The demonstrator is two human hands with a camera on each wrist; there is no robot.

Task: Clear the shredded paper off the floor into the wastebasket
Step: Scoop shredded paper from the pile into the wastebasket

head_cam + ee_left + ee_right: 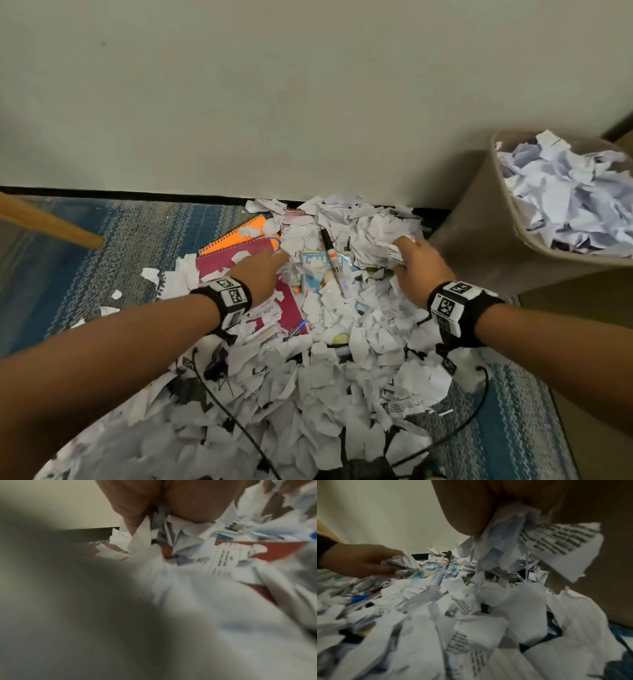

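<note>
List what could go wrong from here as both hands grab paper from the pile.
1. The marker, blue pen and notebooks lie mixed into the shredded paper; a handful could carry one into the wastebasket.
2. The wastebasket already looks heaped to its rim, so added scraps may spill back.
3. Black cables run through the pile and could snag the left hand or right hand.

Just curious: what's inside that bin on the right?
The wastebasket is filled to its rim with crumpled white paper. Anything beneath that top layer is covered, so I can't tell.
</note>
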